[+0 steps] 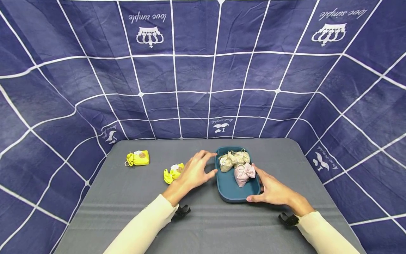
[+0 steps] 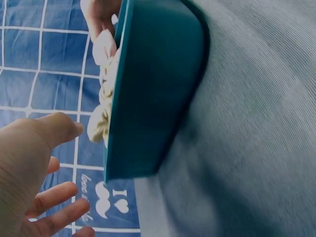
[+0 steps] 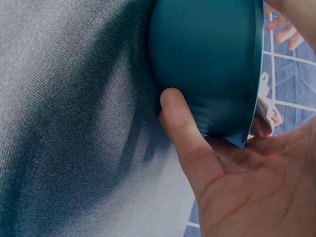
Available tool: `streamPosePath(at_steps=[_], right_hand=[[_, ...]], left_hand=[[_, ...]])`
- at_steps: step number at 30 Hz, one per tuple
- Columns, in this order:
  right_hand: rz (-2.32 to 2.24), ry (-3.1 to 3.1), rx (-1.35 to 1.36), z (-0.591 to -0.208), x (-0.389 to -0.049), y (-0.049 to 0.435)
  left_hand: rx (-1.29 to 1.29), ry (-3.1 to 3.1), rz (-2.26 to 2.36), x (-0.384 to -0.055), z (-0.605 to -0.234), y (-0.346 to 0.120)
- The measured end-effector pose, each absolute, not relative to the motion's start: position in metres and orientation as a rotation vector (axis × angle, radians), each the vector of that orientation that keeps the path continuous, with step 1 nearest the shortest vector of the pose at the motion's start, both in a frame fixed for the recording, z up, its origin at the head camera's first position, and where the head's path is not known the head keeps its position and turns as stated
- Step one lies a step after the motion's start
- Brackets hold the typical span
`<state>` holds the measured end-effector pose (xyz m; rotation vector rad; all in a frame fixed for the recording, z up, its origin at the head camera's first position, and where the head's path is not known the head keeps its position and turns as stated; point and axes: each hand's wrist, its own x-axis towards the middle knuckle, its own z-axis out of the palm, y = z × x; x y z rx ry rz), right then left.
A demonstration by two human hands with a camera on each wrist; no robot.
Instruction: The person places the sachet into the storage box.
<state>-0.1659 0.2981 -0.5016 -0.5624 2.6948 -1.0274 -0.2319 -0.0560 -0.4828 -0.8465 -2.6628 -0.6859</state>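
A teal plastic bin (image 1: 231,198) stands on the table with three drawstring sachets in it. Two beige sachets (image 1: 226,164) lie at its far end, and a pink sachet (image 1: 242,175) leans by the right wall. My right hand (image 1: 275,189) grips the bin's near right corner, thumb at the near wall and fingers along the right side. In the right wrist view a digit (image 3: 180,118) presses the outer wall (image 3: 207,64). Beside the left rim my left hand (image 1: 197,169) is held with fingers spread, nothing in it; the left wrist view shows a gap to the bin (image 2: 148,94).
A yellow sachet (image 1: 168,175) lies partly hidden behind my left hand. Another yellow sachet (image 1: 142,157), with a ring at its end, lies at the table's far left. Blue gridded cloth (image 1: 196,74) hangs around the back and sides of the grey table (image 1: 222,229).
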Motion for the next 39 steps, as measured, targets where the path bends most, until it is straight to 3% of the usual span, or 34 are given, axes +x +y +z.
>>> streamPosePath(at_steps=[39], right_hand=[[-1.023,2.697,-0.531,-0.501,-0.165,0.298]], left_hand=[[-0.497,-2.817,-0.791,-0.228,-0.529,-0.176]])
